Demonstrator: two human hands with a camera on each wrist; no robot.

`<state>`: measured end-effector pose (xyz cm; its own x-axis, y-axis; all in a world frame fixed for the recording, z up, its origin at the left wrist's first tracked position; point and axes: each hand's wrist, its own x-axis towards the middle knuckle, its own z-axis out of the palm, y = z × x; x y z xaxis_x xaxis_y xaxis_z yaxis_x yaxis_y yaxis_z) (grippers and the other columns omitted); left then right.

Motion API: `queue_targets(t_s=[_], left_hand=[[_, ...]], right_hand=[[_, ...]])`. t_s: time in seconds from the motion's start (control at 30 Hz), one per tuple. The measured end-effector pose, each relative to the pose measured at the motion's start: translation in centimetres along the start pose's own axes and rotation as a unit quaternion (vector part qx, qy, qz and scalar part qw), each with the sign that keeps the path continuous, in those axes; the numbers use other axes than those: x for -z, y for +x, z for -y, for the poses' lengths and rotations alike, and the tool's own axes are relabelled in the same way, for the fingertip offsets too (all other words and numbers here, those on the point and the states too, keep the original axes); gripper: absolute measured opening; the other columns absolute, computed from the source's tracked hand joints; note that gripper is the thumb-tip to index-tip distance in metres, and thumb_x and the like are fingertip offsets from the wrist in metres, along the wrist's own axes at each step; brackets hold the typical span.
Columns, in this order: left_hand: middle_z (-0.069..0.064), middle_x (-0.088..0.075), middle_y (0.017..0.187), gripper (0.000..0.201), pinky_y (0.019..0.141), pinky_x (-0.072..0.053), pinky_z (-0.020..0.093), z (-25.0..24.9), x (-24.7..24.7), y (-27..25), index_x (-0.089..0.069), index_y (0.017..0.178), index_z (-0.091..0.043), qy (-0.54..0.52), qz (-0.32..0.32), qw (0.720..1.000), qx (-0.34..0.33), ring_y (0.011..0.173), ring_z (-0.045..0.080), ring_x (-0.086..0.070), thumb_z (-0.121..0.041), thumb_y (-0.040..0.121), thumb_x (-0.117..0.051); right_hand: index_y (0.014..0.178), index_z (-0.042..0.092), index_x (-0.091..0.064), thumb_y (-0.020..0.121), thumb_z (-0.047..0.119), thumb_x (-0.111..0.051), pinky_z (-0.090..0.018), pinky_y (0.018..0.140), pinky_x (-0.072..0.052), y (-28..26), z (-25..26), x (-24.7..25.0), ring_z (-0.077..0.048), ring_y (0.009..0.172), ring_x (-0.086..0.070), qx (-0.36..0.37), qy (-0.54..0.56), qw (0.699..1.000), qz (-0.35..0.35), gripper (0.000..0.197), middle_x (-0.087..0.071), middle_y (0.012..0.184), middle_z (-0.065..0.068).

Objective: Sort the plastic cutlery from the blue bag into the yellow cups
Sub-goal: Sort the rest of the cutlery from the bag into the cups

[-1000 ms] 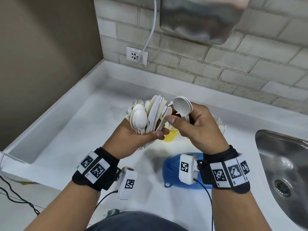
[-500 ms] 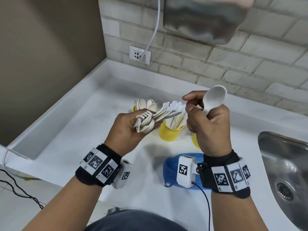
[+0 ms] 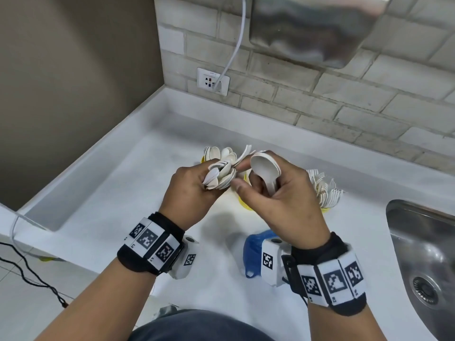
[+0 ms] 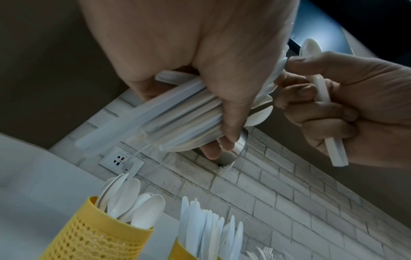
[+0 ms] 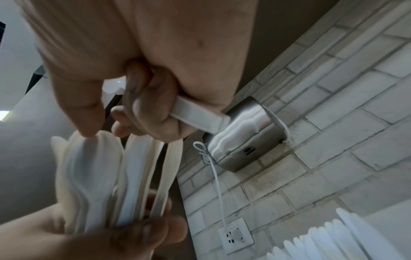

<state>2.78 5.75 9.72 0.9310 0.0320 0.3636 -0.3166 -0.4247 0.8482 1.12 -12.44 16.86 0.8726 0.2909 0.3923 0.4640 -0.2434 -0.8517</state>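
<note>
While gripped, spoon (image 3: pixel 267 172) between hands (image 3: pixel 236 193).

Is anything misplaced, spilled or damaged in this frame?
Nothing stands out. The left hand grips a cutlery bundle, the right hand holds one spoon, and the yellow cups stand upright.

white cutlery bundle (image 3: pixel 219 177) in left fist; single spoon (image 3: pixel 266 169) upright in right; yellow cups (image 4: pixel 98 235) below.
</note>
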Motion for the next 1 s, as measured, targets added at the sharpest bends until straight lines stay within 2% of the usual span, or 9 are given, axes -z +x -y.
queue_targets(t_s=[0.07,0.1,0.17,0.3,0.43,0.57,0.63,0.8,1.0], left_hand=[[-0.004,-0.071,0.078,0.027,0.067,-0.055,0.040,0.3,0.1,0.1,-0.071,0.105,-0.036,0.025,-0.010,1.000,-0.001,0.067,0.017,-0.062,-0.043,0.079,-0.066],[-0.005,-0.070,0.076,0.028,0.066,-0.055,0.039,0.4,0.2,0.1,-0.070,0.106,-0.037,0.032,-0.015,0.999,0.001,0.065,0.016,-0.059,-0.043,0.079,-0.065],[-0.007,-0.068,0.074,0.031,0.066,-0.055,0.038,0.5,0.2,0.1,-0.068,0.107,-0.036,0.036,-0.017,0.999,0.008,0.065,0.016,-0.058,-0.046,0.078,-0.062],[-0.005,-0.070,0.075,0.042,0.066,-0.053,0.034,0.5,0.1,0.0,-0.076,0.103,-0.031,0.052,-0.016,0.998,0.020,0.065,0.017,-0.059,-0.052,0.072,-0.055],[-0.006,-0.071,0.076,0.029,0.068,-0.054,0.034,0.6,0.0,0.1,-0.074,0.102,-0.038,0.063,-0.010,0.997,0.038,0.068,0.017,-0.062,-0.047,0.075,-0.066],[-0.004,-0.070,0.073,0.032,0.065,-0.052,0.033,0.8,-0.2,0.0,-0.072,0.103,-0.035,0.092,-0.011,0.995,0.029,0.065,0.020,-0.059,-0.051,0.076,-0.063],[-0.003,-0.070,0.072,0.032,0.064,-0.052,0.034,0.8,-0.3,0.0,-0.071,0.104,-0.034,0.117,-0.016,0.993,0.023,0.065,0.024,-0.059,-0.047,0.076,-0.063],[-0.003,-0.067,0.068,0.022,0.060,-0.043,0.028,0.9,-0.4,0.0,-0.071,0.102,-0.032,0.131,-0.009,0.991,0.020,0.060,0.023,-0.053,-0.037,0.080,-0.071],[-0.002,-0.067,0.068,0.020,0.062,-0.051,0.036,1.3,-0.8,-0.3,-0.069,0.097,-0.032,0.144,0.016,0.989,0.026,0.064,0.028,-0.059,-0.026,0.081,-0.079]], right_hand=[[0.103,0.019,-0.073,0.083,0.014,-0.085,-0.013,0.061,-0.037,-0.1,0.1,-0.5,-0.005,0.053,-0.047,0.020,-0.039,0.999,-0.006,0.025,-0.050,0.062,0.014],[0.106,0.018,-0.073,0.081,0.015,-0.087,-0.008,0.061,-0.035,-0.1,0.1,-0.7,-0.003,0.054,-0.050,0.035,-0.066,0.997,-0.011,0.029,-0.052,0.064,0.018],[0.106,0.015,-0.074,0.079,0.016,-0.089,-0.004,0.063,-0.036,0.0,0.0,-1.0,0.003,0.058,-0.054,0.053,-0.103,0.993,-0.031,0.031,-0.056,0.071,0.025],[0.105,0.015,-0.074,0.082,0.020,-0.087,-0.006,0.073,-0.036,0.3,-0.7,-1.5,0.012,0.072,-0.054,0.072,-0.147,0.985,-0.059,0.027,-0.064,0.090,0.015],[0.109,0.014,-0.073,0.084,0.022,-0.085,-0.008,0.076,-0.038,0.5,-1.3,-1.1,0.014,0.075,-0.052,0.066,-0.166,0.983,-0.037,0.028,-0.066,0.096,0.011],[0.112,0.013,-0.071,0.086,0.016,-0.082,-0.013,0.084,-0.043,0.6,-1.4,-0.6,0.002,0.093,-0.060,0.067,-0.170,0.983,-0.017,0.028,-0.068,0.101,0.007],[0.113,0.012,-0.069,0.085,0.011,-0.080,-0.009,0.083,-0.040,0.6,-1.3,-0.7,0.005,0.091,-0.057,0.071,-0.172,0.982,-0.021,0.030,-0.066,0.100,0.009],[0.108,0.012,-0.068,0.081,0.006,-0.081,-0.004,0.074,-0.035,0.7,-1.1,-0.8,0.013,0.074,-0.051,0.087,-0.185,0.978,-0.025,0.030,-0.047,0.078,0.029],[0.097,0.016,-0.065,0.082,0.006,-0.074,-0.006,0.062,-0.034,1.1,-0.8,-0.4,0.001,0.065,-0.054,0.054,-0.177,0.983,0.002,0.020,-0.053,0.070,0.018]])
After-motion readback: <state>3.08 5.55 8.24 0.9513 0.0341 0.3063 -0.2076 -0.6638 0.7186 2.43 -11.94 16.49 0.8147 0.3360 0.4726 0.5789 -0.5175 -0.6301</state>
